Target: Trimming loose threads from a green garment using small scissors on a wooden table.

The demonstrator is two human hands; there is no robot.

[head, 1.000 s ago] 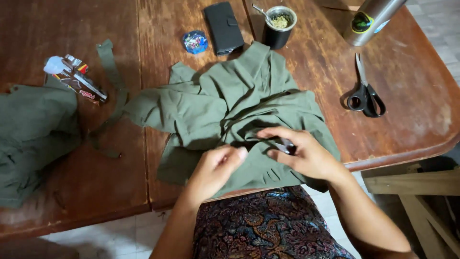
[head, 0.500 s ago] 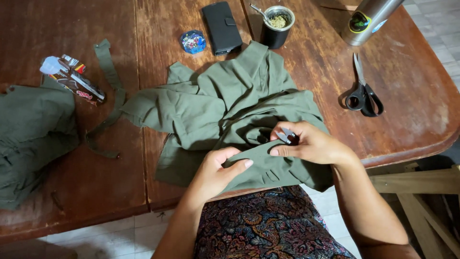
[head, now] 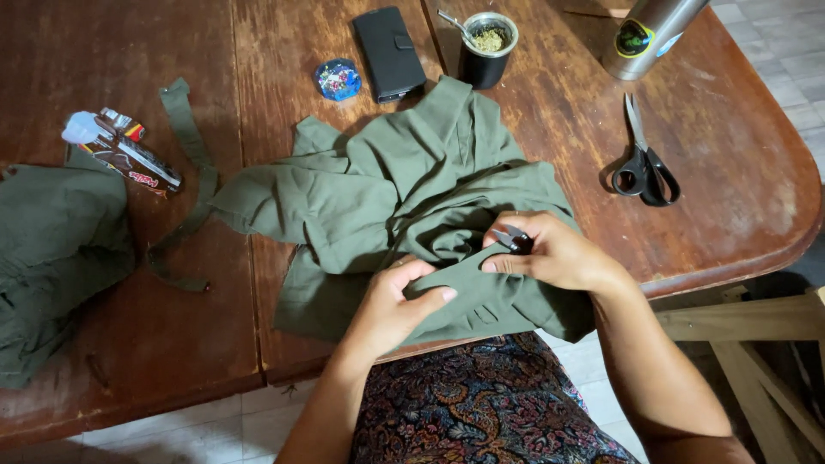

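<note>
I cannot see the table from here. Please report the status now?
Left hand pinching green fabric. Right hand gripping small dark tool at same fold. Scissors lie apart, nothing blocking.

Olive-green garment fabric (head: 404, 198) covered the table's middle; a 2nd olive-green piece (head: 51, 249) and strip (head: 193, 146) lay at left. Table (head: 172, 326) was reddish-brown wood w/ worn pale patches. Wallet (head: 388, 53) was black, scissors (head: 643, 167) had black handles & silver blades. Mate cup (head: 486, 43) was black w/ silver rim. Small round tin (head: 338, 79) was blue w/ multicolour specks. Skirt (head: 481, 404) showed dark paisley in blue & rust.
</note>
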